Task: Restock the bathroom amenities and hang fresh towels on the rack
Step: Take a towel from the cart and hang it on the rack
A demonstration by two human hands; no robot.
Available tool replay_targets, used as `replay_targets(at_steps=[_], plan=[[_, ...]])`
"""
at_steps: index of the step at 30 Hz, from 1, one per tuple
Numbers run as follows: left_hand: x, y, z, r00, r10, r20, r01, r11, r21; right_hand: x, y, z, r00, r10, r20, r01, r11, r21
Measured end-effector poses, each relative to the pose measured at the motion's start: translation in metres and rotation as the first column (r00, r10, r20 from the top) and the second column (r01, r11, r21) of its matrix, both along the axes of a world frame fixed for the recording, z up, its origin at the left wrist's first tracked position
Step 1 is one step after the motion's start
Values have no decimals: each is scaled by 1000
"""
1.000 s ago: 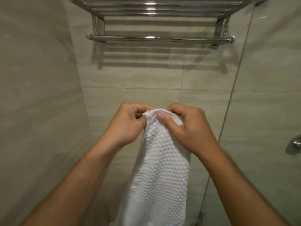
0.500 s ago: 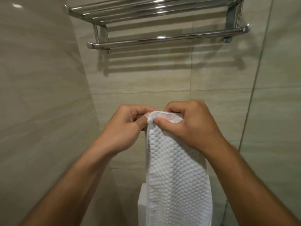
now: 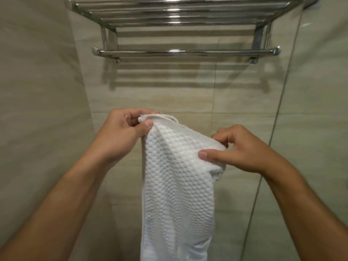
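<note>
Head view, entries left to right.

Left hand (image 3: 120, 134), at 9 o'clock of the towel's top edge: thumb and curled fingers pinch the hemmed corner.

Towel (image 3: 177, 181), frame centre: it hangs from both hands down towards 6 o'clock, below the rack and well apart from it. It is white with a waffle texture and falls in loose folds. Judged light, limp, grippy rather than slippery, and not fragile; it should sag wherever unsupported. Best hold, by my reading, is the top hem at both corners, drawn wide so the edge goes taut before it meets the bar.

Right hand (image 3: 243, 147), at 3 o'clock of the top edge: thumb pressed on the front face, fingers curled behind, gripping a bunched stretch of hem.

Rack (image 3: 184, 52), 12 o'clock: chrome, nothing on its front bar.

Not resolved:
- The towel's lower end is cut off at 6 o'clock, so its length is unknown.
- Single or doubled layer, cannot tell.
- The right fingertips behind the cloth are hidden.
- The rack's upper shelf is cropped at 12 o'clock.
- No amenities in view.
</note>
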State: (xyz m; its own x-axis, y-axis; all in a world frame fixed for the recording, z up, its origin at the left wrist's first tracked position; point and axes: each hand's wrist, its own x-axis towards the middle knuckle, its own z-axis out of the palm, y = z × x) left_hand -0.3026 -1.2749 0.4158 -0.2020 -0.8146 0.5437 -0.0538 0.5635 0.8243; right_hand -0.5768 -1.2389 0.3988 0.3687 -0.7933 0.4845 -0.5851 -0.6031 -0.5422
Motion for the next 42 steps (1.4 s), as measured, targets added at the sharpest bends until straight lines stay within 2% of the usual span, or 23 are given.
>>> replay_targets(at_steps=[3, 5, 9, 16, 24, 30, 34, 38, 42], plan=[[28, -13, 7, 999, -10, -53, 10, 1000, 2, -5, -3, 3, 987, -145, -73, 142, 989, -51], [42, -18, 9, 1000, 8, -6, -8, 1000, -23, -7, -6, 10, 953, -279, -120, 264, 956, -128], [65, -23, 15, 995, 52, 87, -43, 993, -108, 9, -11, 24, 861, -445, -245, 371, 880, -297], [95, -43, 19, 986, 107, 127, -81, 977, -195, 42, -4, 34, 907, -421, 13, 415, 886, -208], [94, -73, 17, 907, 365, 210, -271, 888, -372, 42, -1, 50, 917, -304, 259, 345, 930, -128], [58, -78, 26, 881, 407, 240, -289, 866, -407, 10, -5, 57, 813, -397, 425, 476, 874, -94], [18, -76, 41, 859, 459, 226, -322, 829, -457, -20, -14, 60, 734, -379, 563, 535, 833, -137], [-24, -80, 57, 859, 473, 194, -375, 841, -391, -58, -21, 74, 711, -319, 627, 486, 867, -109], [-68, -82, 70, 942, 335, 17, -330, 934, -139, -97, -41, 87, 706, -263, 658, 404, 912, -69]])
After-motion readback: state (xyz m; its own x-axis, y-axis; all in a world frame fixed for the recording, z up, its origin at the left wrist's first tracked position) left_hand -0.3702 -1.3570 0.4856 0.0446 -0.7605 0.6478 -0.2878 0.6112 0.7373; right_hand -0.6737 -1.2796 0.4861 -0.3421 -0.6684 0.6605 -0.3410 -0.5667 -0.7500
